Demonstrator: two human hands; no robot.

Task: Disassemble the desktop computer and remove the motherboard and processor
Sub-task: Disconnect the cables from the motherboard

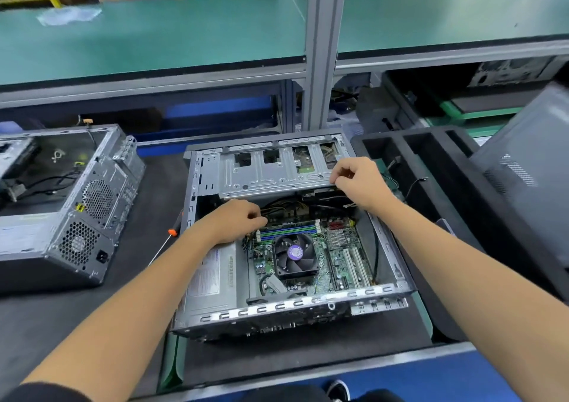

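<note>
**Both hands worked at the far edge of the board, by the drive cage**

Nearest the camera, the rear rail of the open desktop case (pixel 289 304) faced the person, the case lying on its side on the dark tabletop (pixel 144 192). Just beyond it lay the motherboard (pixel 335 257), flat in the case, with the cooler fan (pixel 294 255) over the processor near its middle. Its long memory slots (pixel 288 227) ran left to right across the far edge. There the left hand (pixel 235 221) reached in, fingers curled at the cable bundle (pixel 283 207); what it pinched I cannot tell. Farther still, the right hand (pixel 357 180) pinched something at the lip of the drive cage (pixel 277 173). The left hand was likely the nearer to the board's connectors. A screwdriver (pixel 167 240) lay just left of the case.
</note>
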